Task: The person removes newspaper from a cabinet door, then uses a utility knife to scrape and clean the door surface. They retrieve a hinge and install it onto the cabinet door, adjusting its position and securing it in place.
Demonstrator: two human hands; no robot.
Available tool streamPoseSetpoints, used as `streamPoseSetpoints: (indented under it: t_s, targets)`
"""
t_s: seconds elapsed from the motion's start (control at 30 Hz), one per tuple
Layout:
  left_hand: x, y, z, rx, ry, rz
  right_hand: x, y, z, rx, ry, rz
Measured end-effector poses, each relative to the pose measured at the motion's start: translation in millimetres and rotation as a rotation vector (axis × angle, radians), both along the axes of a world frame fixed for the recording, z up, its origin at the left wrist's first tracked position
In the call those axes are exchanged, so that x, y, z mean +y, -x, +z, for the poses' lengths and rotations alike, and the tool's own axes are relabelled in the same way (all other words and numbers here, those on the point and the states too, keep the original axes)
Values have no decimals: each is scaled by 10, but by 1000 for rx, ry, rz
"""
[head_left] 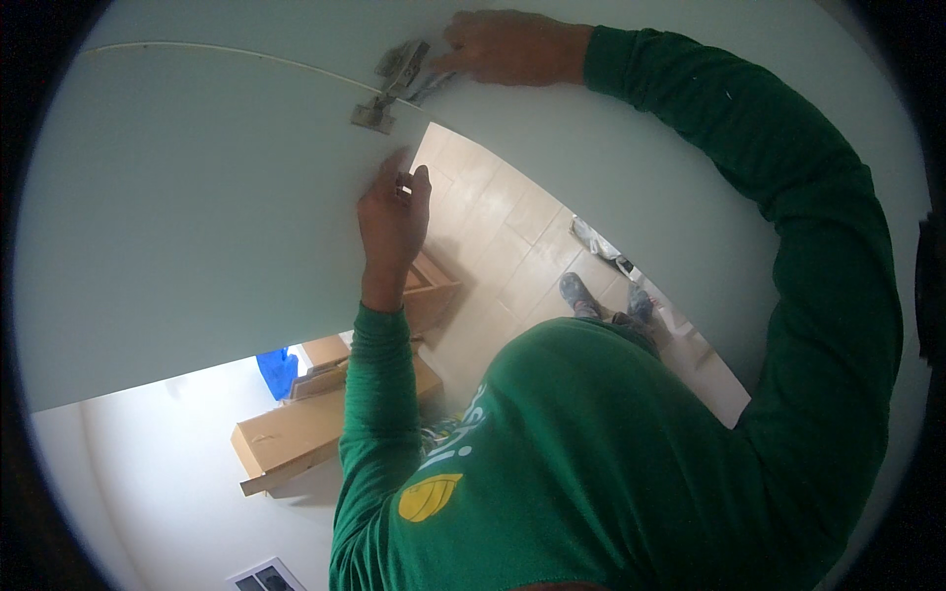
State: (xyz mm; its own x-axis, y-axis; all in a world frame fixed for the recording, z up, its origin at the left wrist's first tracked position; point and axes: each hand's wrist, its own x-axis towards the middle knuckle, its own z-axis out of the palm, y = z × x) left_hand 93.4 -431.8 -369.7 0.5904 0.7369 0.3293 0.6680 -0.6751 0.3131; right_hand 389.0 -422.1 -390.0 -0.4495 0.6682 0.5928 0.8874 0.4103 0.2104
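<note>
The metal hinge (391, 87) sits where the pale door panel (187, 217) meets the cabinet wall. Just beside it, the right hand (507, 47) pinches its end, grip closed. Below, the left hand (392, 225) clasps the panel's edge.

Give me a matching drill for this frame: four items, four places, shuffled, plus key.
Items:
1. left hand
2. right hand
3. metal hinge
4. cardboard box

Places:
A. on the floor, far below
B. at the top, beside the hinge
C. gripping the white door panel edge under the hinge
D. bridging the door panel and the cabinet side

Pairs: 1-C, 2-B, 3-D, 4-A
</note>
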Motion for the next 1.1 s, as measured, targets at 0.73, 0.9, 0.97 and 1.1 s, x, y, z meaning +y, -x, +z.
streamPoseSetpoints:
  t_s: [0.73,0.9,0.97,1.1]
  targets:
    - [126,-521,25,837,-462,27,-35,-697,293,288,364,184]
    - [250,-475,78,920,-572,-60,-7,-688,346,352,399,183]
    - [375,-486,163,933,-620,-126,51,-683,318,377,359,208]
    - [429,-550,336,873,-865,-219,82,-709,227,366,338,152]
